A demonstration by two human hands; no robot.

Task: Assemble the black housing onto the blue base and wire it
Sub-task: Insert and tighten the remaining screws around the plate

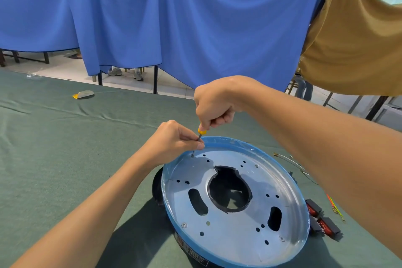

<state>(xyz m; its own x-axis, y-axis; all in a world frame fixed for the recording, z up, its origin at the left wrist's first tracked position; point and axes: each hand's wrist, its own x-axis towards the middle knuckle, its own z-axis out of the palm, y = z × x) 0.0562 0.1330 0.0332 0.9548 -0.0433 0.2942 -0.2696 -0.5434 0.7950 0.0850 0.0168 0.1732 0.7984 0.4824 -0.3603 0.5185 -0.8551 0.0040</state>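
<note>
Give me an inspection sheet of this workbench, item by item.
Surface: green cloth over the table, wrinkled.
Job's things: blue base lies open side up on the black housing; screws show in its metal plate.
Clutter: yellow-grey packet at the far left; red-and-black parts right of the base.
Hands: right hand grips the handle of the screwdriver, tip at a hole by the far rim; left hand pinches its shaft.
Cables: white wire and coloured wires lie loose right of the base.
Surroundings: blue curtain, brown cloth, shoes below the curtain.
</note>
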